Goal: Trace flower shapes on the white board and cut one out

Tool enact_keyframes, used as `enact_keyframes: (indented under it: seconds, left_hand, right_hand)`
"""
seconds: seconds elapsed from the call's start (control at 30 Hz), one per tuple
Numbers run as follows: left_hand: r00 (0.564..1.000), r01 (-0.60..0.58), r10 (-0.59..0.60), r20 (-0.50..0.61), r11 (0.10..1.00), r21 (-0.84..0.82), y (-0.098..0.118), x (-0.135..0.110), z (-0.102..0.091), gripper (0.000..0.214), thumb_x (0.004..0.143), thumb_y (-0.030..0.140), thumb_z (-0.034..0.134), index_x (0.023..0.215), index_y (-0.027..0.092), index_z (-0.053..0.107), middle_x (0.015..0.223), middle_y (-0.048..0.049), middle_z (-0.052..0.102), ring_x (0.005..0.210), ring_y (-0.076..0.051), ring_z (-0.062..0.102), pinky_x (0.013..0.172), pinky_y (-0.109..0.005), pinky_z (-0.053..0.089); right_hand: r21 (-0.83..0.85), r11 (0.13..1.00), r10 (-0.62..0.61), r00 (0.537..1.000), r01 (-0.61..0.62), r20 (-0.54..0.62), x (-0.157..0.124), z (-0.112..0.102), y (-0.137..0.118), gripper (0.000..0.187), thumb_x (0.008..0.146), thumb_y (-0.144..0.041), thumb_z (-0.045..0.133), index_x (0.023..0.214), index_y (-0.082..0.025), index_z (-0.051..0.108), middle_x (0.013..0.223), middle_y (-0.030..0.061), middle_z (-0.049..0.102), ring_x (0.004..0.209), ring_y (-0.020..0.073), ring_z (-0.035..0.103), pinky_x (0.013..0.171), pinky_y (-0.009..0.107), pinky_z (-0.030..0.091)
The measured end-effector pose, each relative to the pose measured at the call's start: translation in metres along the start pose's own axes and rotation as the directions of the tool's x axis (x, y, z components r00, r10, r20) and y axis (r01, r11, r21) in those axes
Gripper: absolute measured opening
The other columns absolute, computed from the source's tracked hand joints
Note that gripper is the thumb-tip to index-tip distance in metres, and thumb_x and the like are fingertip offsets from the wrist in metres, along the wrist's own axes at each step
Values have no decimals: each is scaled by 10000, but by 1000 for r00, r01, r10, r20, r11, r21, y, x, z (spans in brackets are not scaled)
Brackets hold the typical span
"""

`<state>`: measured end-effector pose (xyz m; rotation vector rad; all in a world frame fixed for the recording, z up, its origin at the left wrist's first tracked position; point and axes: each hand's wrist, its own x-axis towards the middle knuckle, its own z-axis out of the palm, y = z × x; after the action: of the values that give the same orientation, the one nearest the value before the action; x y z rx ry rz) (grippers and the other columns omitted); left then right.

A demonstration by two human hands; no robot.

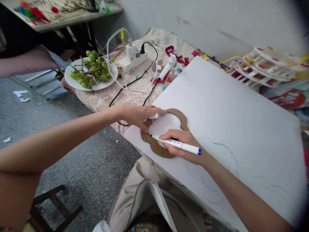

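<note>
A brown cardboard template (158, 150), a wavy ring with an open middle, lies flat on a large white sheet (231, 106). My left hand (140, 116) presses on the ring's left side, thumb and fingers curved over it. Tucked in that hand's fingers is a white marker cap (154, 116). Held in my right hand (184, 141) is a white marker (181, 145) with a blue end; its dark tip touches down by the ring's inner left edge. Thin blue curved lines (227, 146) show on the sheet to the right.
Behind the sheet, a patterned cloth (96, 100) bears a plate (70, 80) of green grapes (93, 69), a power strip (132, 61), a white glue gun (167, 67), cables and red scraps. White tiered pieces (267, 66) stand at the right. A person's arm (26, 62) shows at the left.
</note>
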<state>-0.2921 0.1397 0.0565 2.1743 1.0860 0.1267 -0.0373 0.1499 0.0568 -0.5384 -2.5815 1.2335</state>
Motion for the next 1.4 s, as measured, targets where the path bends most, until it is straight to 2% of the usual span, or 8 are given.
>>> enact_keyframes:
  seconds: [0.27, 0.43, 0.57, 0.67, 0.8, 0.9, 1.23, 1.4]
  left_hand:
    - [1000, -19, 19, -14, 1000, -15, -3, 0, 2, 916, 726, 298, 687, 1493, 238, 191, 1518, -115, 324, 1374, -279, 337, 1098, -395, 335]
    - [1000, 4, -4, -19, 1000, -4, 1, -1, 0, 933, 708, 299, 702, 1492, 226, 202, 1509, -127, 339, 1374, -285, 345, 1104, -401, 326]
    - [998, 64, -64, -19, 997, 34, 11, -1, 3, 1043, 672, 477, 755, 1498, 220, 173, 1532, -140, 301, 1381, -300, 327, 1102, -383, 320]
    - [994, 78, -72, -83, 994, 73, 19, 1, 13, 1132, 632, 578, 768, 1492, 140, 176, 1537, -187, 277, 1432, -319, 219, 1146, -394, 235]
    - [978, 35, -6, -210, 991, 132, 23, 4, 31, 1127, 629, 553, 786, 1466, 53, 221, 1504, -234, 319, 1431, -333, 221, 1144, -394, 231]
    - [967, 20, 23, -255, 986, 166, 23, 5, 37, 1144, 605, 523, 811, 1462, 40, 225, 1498, -243, 329, 1428, -336, 235, 1137, -393, 244]
    - [967, 26, 23, -255, 982, 187, 25, 5, 35, 1100, 600, 509, 828, 1437, 81, 256, 1503, -227, 332, 1429, -330, 247, 1116, -385, 278]
    - [973, 48, -5, -231, 983, 179, 26, 6, 33, 1063, 581, 478, 846, 1406, 94, 296, 1501, -219, 338, 1428, -330, 248, 1121, -387, 274]
  right_hand:
    - [31, 998, 54, 996, -56, 69, -8, -13, 5, 163, 837, -194, 584, 973, -204, 674, 872, 6, 699, 724, 114, 618, 639, 223, 467]
    - [38, 996, 82, 995, -84, 49, -16, -15, 6, 160, 828, -170, 591, 963, -198, 672, 837, 2, 693, 694, 111, 609, 626, 221, 461]
    - [80, 994, 71, 996, -75, 60, -23, -16, 9, 176, 821, -155, 601, 974, -205, 672, 806, -7, 675, 652, 101, 583, 577, 206, 447]
    - [97, 993, 68, 995, -75, 70, -25, -15, 12, 184, 837, -164, 596, 1001, -208, 667, 832, -3, 676, 666, 100, 590, 579, 202, 448]
    - [81, 997, 10, 997, -17, 79, -24, -15, 15, 176, 829, -154, 599, 987, -197, 662, 871, 8, 689, 725, 107, 609, 652, 216, 459]
    - [94, 996, -11, 992, -1, 126, -24, -19, 16, 169, 833, -156, 591, 985, -182, 660, 883, 18, 693, 723, 101, 606, 655, 211, 448]
    - [176, 984, -83, 938, 24, 336, -17, -42, 27, 228, 804, -109, 616, 1016, -169, 677, 880, 17, 674, 701, 86, 578, 650, 206, 436]
    - [246, 964, -13, 910, -98, 413, -12, -56, 33, 233, 788, -110, 628, 1008, -160, 687, 879, 31, 668, 708, 102, 588, 631, 212, 446]
